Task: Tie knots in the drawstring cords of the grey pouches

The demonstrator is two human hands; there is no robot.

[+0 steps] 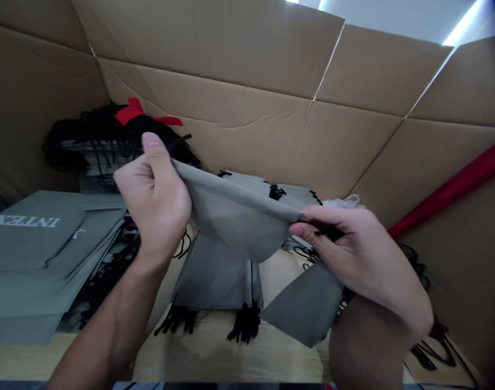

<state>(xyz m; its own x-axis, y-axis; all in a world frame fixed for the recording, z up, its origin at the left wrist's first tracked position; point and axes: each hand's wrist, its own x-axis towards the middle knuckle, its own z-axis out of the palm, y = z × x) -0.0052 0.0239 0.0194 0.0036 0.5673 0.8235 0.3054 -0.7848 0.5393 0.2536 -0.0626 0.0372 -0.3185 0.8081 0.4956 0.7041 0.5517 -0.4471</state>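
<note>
Centre of the frame: a grey bag [235, 216] of thin, matte fabric, held in the air between both hands above the surface [215, 352]. The left hand [154, 200] is closed on its upper left edge, thumb up; the right hand [353, 249] pinches the opposite edge at centre right, where a black cord [332, 234] shows at the fingertips. The cloth sags in a soft fold between the grips, and a loose corner hangs down at lower centre. The bag appears mid-handling: lifted and stretched, not yet laid on any pile. Below it, a stack [219, 276] of like grey bags lies flat with black cords trailing from its near end. At left, a second pile [32, 254] bears white lettering. Upper left, a dark cord bundle [93, 135] with a red ribbon [131, 112]. Cardboard walls [247, 108] enclose the scene; a red bar [450, 189] crosses at right.
</note>
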